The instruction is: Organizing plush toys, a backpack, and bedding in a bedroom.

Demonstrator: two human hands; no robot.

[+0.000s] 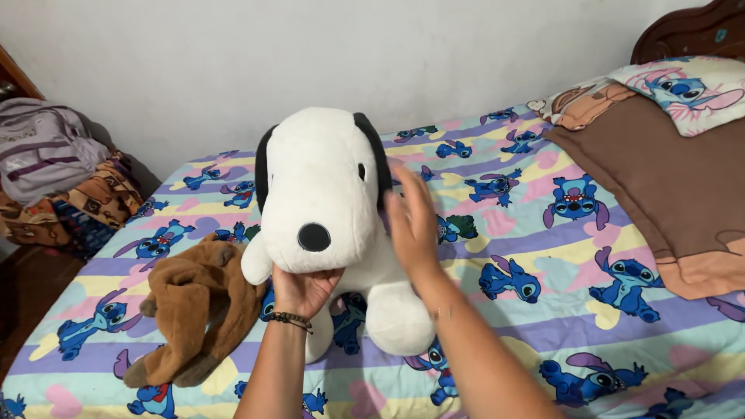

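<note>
Both forearms rise from the lower edge of the view toward a white plush dog [326, 225] that sits upright on the bed [543, 271]. Left hand [304, 289], a dark beaded bracelet [291, 320] at its wrist, is cupped palm-up under the toy's chin; its grip is a loose cradle, fingers curled round the underside of the muzzle, seemingly to prop the heavy head so it faces forward. Right hand [411, 221] is spread flat with fingers apart, its grip open and closed on nothing, lying against or just beside the dog's black ear and cheek; whether it truly touches I cannot tell. That arm slants in from the lower right, elbow low, while the left comes up nearly straight.

Just beside the white dog, on its left in the picture, a brown plush toy [194, 310] lies slumped. Farther off, a brown pillow [667, 194] rests near the wooden headboard [691, 31], and a grey backpack [43, 151] sits beyond the bed's far corner.
</note>
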